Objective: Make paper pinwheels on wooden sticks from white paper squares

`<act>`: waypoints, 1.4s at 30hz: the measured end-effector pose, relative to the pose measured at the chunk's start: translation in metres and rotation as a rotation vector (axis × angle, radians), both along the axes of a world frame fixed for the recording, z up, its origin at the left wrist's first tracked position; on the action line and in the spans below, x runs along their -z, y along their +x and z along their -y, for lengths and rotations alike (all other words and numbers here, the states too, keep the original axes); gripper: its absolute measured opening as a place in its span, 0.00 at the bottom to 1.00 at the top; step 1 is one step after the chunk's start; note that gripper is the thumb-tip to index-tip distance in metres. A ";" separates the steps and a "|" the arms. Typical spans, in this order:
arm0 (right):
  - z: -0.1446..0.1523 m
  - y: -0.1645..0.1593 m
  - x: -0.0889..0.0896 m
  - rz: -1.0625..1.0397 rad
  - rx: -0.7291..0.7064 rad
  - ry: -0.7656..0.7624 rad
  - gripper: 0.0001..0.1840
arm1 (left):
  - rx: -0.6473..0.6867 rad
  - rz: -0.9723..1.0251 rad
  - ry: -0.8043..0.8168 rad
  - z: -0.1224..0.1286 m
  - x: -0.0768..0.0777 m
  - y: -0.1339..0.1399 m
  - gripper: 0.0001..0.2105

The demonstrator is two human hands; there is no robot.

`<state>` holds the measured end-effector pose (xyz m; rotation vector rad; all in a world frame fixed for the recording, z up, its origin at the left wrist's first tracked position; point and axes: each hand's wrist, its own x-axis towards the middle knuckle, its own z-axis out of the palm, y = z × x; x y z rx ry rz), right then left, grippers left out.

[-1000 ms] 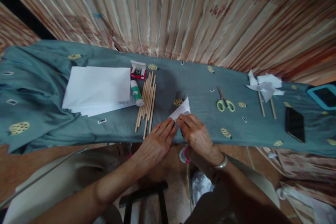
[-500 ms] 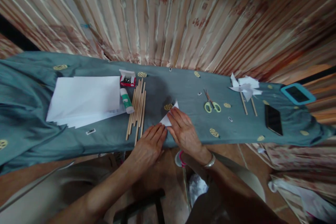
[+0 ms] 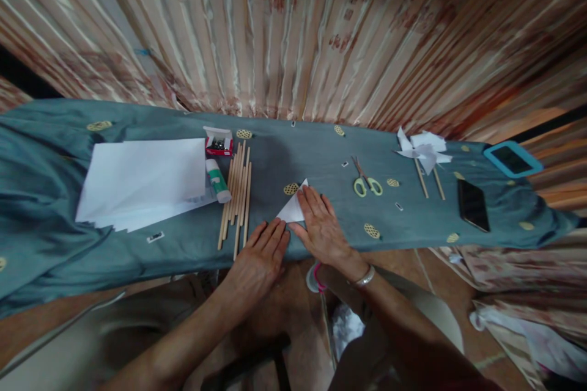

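Observation:
A small sheet of white paper, folded to a triangle (image 3: 292,210), lies flat near the front edge of the cloth-covered table. My right hand (image 3: 322,223) presses its flattened fingers on the triangle's right side, hiding part of it. With fingers stretched out, my left hand (image 3: 263,253) rests at the triangle's lower left corner, its fingertips touching the paper there. Just left of that hand lie several wooden sticks (image 3: 238,189). Green-handled scissors (image 3: 365,180) lie partly spread to the right of the triangle.
A stack of white paper (image 3: 142,177) lies at left, beside a glue stick (image 3: 217,181) and a red box of small metal pieces (image 3: 219,143). Paper pinwheels (image 3: 424,149) on sticks, a dark phone (image 3: 474,204) and a blue-framed tablet (image 3: 512,159) lie at right. A curtain (image 3: 275,43) hangs behind.
My right hand has slid slightly off the triangle's middle, so more of the white paper shows. The left hand stays at the lower corner. The camera view has shifted a little.

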<state>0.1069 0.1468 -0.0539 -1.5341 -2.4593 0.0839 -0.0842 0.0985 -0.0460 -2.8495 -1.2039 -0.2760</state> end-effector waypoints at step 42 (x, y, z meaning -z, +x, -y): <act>-0.086 0.004 0.000 -0.269 0.428 -0.070 0.31 | -0.101 0.050 -0.152 -0.027 -0.023 0.010 0.19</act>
